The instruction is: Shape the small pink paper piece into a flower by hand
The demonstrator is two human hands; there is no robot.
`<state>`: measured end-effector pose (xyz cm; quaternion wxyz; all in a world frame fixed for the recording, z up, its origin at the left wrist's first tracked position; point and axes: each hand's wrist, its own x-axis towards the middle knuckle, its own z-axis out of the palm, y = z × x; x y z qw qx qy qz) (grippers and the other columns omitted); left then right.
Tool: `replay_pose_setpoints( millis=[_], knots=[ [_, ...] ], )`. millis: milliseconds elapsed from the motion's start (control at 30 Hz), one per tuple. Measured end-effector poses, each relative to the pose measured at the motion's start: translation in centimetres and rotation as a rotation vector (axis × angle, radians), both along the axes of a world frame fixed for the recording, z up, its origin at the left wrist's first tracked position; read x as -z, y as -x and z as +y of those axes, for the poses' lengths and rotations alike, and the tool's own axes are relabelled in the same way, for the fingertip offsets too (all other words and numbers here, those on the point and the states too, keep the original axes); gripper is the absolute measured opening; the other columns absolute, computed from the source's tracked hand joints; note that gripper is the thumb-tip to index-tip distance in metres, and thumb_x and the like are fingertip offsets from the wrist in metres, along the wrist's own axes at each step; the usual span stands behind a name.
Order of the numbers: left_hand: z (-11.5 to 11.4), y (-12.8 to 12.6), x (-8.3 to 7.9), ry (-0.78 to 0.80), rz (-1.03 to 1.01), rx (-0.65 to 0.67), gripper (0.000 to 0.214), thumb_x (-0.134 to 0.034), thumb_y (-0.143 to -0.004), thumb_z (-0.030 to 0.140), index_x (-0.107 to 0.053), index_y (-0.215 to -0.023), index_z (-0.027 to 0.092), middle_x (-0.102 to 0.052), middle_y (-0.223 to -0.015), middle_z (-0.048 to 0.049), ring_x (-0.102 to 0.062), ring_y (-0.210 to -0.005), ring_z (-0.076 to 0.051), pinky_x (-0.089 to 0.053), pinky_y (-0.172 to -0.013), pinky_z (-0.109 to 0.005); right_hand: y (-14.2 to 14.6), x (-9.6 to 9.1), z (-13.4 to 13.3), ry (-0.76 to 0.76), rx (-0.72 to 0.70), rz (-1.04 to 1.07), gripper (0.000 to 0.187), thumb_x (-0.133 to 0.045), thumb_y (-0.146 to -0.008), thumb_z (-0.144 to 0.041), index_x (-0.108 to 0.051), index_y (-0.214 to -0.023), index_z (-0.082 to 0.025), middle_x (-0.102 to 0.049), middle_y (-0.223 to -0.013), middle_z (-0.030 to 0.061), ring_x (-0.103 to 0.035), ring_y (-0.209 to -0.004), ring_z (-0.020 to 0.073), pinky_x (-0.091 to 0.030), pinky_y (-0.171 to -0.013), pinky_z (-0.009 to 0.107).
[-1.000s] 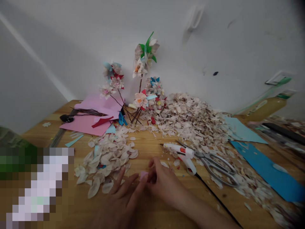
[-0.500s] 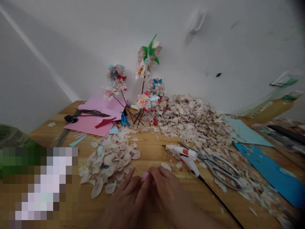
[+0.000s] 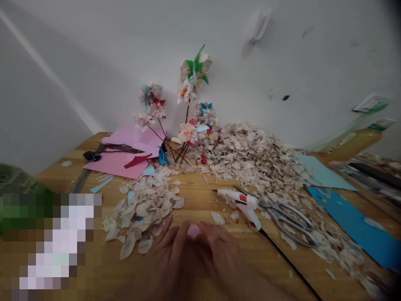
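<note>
At the near side of the wooden table, a small pink piece of paper is pinched between my hands. My left hand closes on its left side. From the right, the fingers of my right hand grip the same piece, and much of it is hidden behind them. Loose pale dried petals lie just beyond my left hand. A white hot glue gun rests to the right of my right hand, its nozzle pointing left. Metal scissors lie beside it.
Handmade flowers on twigs stand before the wall. A large petal heap spreads behind the glue gun, whose black cord runs to the front. Blue sheet lies right, pink sheets back left, a bottle far right.
My fingertips have shifted slightly, the hands a little further apart, and more of the pink paper shows between them. The view has moved slightly; the other things lie as before.
</note>
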<state>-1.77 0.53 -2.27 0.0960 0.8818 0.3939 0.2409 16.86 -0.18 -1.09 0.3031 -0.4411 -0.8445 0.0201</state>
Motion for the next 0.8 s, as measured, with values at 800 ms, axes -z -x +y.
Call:
replay_pose_setpoints(
  millis=[800],
  knots=[
    [0.2, 0.3, -2.3, -0.115, 0.006, -0.154, 0.064, -0.039, -0.06, 0.002, -0.033, -0.123, 0.011, -0.061, -0.111, -0.0157, -0.042, -0.121, -0.035, -0.049, -0.087, -0.06, 0.2, 0.9, 0.7, 0.272, 0.126, 0.214, 0.06, -0.055, -0.073, -0.006, -0.027, -0.125, -0.02, -0.068, -0.085, 0.0029, -0.063, -0.082, 0.0219, -0.048, -0.08, 0.042]
  ],
)
